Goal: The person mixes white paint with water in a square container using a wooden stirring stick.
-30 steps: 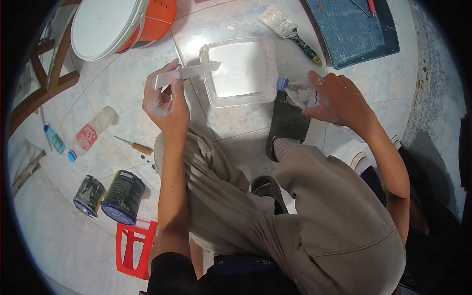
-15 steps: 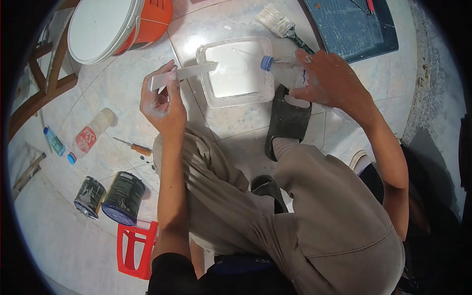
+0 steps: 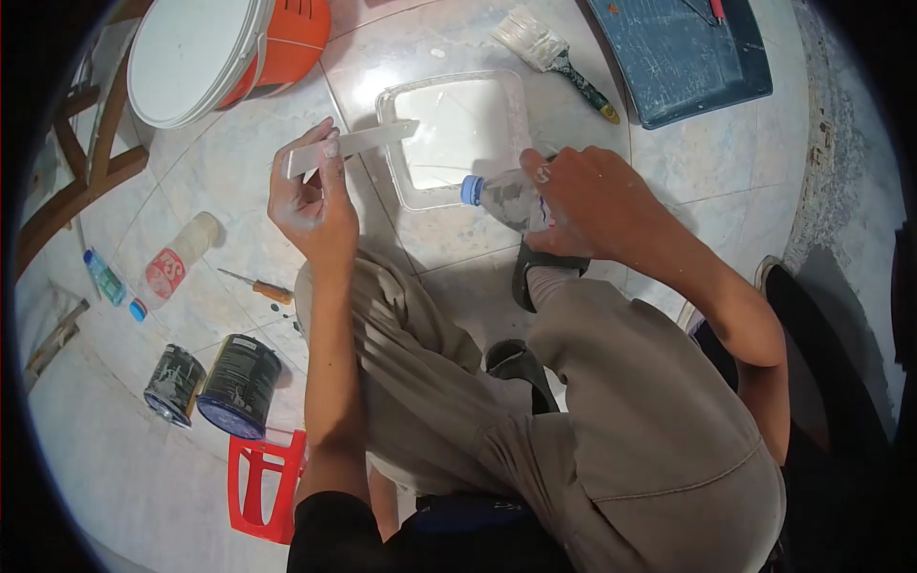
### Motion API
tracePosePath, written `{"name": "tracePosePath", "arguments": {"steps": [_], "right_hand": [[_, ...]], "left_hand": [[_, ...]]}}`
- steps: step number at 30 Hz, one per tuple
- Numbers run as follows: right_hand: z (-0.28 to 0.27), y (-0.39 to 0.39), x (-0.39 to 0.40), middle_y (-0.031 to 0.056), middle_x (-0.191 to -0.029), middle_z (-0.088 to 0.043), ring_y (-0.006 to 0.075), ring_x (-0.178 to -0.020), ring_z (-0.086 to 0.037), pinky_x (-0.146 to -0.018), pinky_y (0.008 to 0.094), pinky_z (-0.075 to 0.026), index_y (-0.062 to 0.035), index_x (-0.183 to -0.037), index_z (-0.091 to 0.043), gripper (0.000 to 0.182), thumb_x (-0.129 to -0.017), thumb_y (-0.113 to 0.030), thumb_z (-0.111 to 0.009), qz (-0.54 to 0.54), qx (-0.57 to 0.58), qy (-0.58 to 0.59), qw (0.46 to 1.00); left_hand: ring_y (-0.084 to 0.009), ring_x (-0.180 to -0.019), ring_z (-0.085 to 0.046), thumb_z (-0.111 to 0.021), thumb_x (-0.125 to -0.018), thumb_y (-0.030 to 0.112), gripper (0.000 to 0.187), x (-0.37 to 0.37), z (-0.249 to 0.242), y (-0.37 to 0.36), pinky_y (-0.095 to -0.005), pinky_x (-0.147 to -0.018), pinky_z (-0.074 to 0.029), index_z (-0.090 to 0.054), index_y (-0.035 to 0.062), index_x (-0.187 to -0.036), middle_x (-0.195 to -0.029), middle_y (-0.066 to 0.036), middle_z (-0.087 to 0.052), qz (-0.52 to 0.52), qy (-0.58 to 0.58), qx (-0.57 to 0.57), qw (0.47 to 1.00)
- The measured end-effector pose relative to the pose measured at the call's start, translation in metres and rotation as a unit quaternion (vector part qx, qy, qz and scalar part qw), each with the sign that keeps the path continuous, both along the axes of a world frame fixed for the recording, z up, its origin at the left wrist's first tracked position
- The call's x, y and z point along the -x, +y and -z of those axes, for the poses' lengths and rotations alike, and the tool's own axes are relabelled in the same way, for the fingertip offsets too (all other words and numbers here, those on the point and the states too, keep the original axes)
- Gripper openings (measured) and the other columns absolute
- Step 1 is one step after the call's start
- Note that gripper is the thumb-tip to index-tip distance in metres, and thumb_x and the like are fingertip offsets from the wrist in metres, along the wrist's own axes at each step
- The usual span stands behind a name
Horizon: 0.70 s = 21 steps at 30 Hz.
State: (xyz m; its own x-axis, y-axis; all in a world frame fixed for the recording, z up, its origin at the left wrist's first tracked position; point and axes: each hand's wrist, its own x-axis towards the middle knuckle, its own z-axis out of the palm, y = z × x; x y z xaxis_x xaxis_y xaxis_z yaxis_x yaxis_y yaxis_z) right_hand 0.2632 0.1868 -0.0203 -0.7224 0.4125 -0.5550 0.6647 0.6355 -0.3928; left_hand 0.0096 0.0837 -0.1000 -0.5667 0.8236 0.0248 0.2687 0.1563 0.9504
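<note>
My left hand is closed on a flat, pale stirring stick, whose far end reaches over the rim of a clear plastic tub. White paint fills much of that tub. In my right hand is a clear plastic bottle with a blue cap on, tilted so the cap points left at the tub's near right corner. My fingers wrap its body and hide its rear part. Beyond the right hand lies a paintbrush with white-coated bristles.
A blue paint tray lies at the back right, a lidded orange bucket at the back left. On the left are a labelled bottle, a screwdriver, two dark cans and a red plastic stool. My sandal stands under the right hand.
My right hand has moved the bottle left and nearer to me, from beside the tub's right rim to its near corner. The paintbrush handle now shows. My left hand has barely moved.
</note>
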Motion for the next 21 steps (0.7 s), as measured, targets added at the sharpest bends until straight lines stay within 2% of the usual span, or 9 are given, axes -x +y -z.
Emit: {"name": "tracePosePath", "arguments": {"steps": [1, 4, 7, 10, 13, 16, 21], "right_hand": [[0.0, 0.0, -0.001, 0.0177, -0.088, -0.068, 0.0339, -0.084, -0.069, -0.078, 0.0414, -0.054, 0.0016, -0.108, -0.06, 0.058, -0.068, -0.032, -0.083, 0.0, -0.007, 0.008, 1.0], [-0.005, 0.007, 0.003, 0.0149, -0.087, -0.063, 0.0313, -0.085, -0.063, -0.08, 0.0409, -0.05, 0.0014, -0.129, -0.053, 0.079, -0.07, -0.041, -0.083, 0.002, 0.024, -0.051, 0.998], [-0.006, 0.007, 0.0, 0.0173, -0.088, -0.067, 0.0339, -0.082, -0.069, -0.076, 0.041, -0.055, 0.0021, -0.111, -0.059, 0.062, -0.068, -0.035, -0.084, 0.004, -0.048, 0.031, 0.998], [0.002, 0.014, 0.005, 0.016, -0.087, -0.067, 0.033, -0.083, -0.068, -0.078, 0.0409, -0.054, 0.0013, -0.112, -0.059, 0.061, -0.069, -0.035, -0.084, 0.013, -0.047, 0.005, 0.999], [0.017, 0.016, 0.0, 0.0148, -0.085, -0.066, 0.0322, -0.083, -0.067, -0.077, 0.0407, -0.053, 0.0001, -0.111, -0.059, 0.058, -0.07, -0.033, -0.083, 0.01, -0.102, 0.074, 0.992], [0.017, 0.022, 0.0, 0.0139, -0.084, -0.066, 0.032, -0.081, -0.067, -0.075, 0.0411, -0.053, 0.0, -0.111, -0.059, 0.057, -0.07, -0.032, -0.083, 0.02, -0.085, 0.041, 0.995], [0.016, 0.027, -0.026, 0.0137, -0.081, -0.064, 0.031, -0.078, -0.066, -0.071, 0.04, -0.052, 0.0017, -0.112, -0.059, 0.059, -0.07, -0.032, -0.082, 0.009, -0.136, 0.044, 0.99]], "left_hand": [[-0.0194, -0.099, -0.067, -0.059, -0.1, 0.01, 0.025, 0.0, 0.0, 0.0, -0.0323, -0.088, -0.058, -0.063, -0.0083, -0.117, -0.111, -0.019, -0.068, 0.0, 0.002, 0.002, 1.0], [-0.019, -0.099, -0.067, -0.059, -0.1, 0.01, 0.025, 0.0, 0.001, 0.0, -0.0324, -0.088, -0.058, -0.063, -0.0081, -0.117, -0.11, -0.019, -0.068, -0.001, -0.001, 0.004, 1.0], [-0.0192, -0.1, -0.067, -0.059, -0.1, 0.01, 0.025, 0.001, 0.001, 0.0, -0.0326, -0.088, -0.058, -0.063, -0.008, -0.117, -0.111, -0.019, -0.068, -0.001, 0.0, 0.005, 1.0], [-0.02, -0.101, -0.067, -0.059, -0.1, 0.01, 0.025, 0.0, 0.0, 0.0, -0.033, -0.088, -0.059, -0.063, -0.0079, -0.117, -0.112, -0.019, -0.067, 0.0, 0.006, 0.007, 1.0], [-0.0209, -0.102, -0.067, -0.059, -0.1, 0.009, 0.024, -0.002, -0.002, 0.001, -0.0334, -0.089, -0.059, -0.062, -0.0079, -0.117, -0.114, -0.02, -0.067, -0.007, -0.001, 0.015, 1.0], [-0.0212, -0.103, -0.067, -0.058, -0.1, 0.009, 0.024, -0.002, -0.001, 0.0, -0.0337, -0.089, -0.059, -0.062, -0.0079, -0.117, -0.114, -0.02, -0.067, -0.008, -0.011, 0.01, 1.0], [-0.0208, -0.102, -0.067, -0.058, -0.1, 0.009, 0.024, -0.001, 0.0, 0.0, -0.0333, -0.089, -0.059, -0.062, -0.0078, -0.117, -0.113, -0.02, -0.067, -0.007, -0.008, 0.008, 1.0]]}}
